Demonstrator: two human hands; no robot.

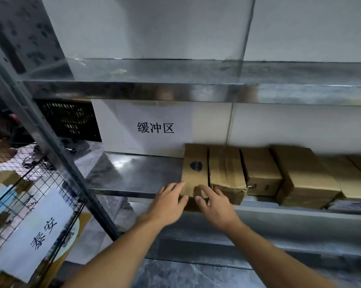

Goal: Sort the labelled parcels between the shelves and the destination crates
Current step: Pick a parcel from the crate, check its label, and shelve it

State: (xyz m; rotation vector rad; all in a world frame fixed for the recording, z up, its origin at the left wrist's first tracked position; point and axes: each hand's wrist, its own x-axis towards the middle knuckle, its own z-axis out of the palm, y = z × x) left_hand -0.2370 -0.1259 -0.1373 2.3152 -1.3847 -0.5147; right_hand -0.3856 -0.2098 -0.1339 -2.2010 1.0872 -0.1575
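Note:
Several brown cardboard parcels stand in a row on the middle metal shelf [138,175]. The leftmost parcel [195,163] bears a dark round logo and sticks out over the shelf's front edge. My left hand [169,201] lies against its left front corner with the fingers stretched along its side. My right hand [213,201] touches its front face, fingers spread and lightly bent. Neither hand is clearly curled round the parcel. To its right sit a taped parcel [226,171] and more boxes [304,177].
A white paper sign [154,127] hangs on the wall behind the shelf. The upper shelf [154,90] is overhead. At the left a wire crate [29,196] carries a white label [43,233] and holds parcels. A black plastic crate [69,119] sits behind the shelf post [56,146].

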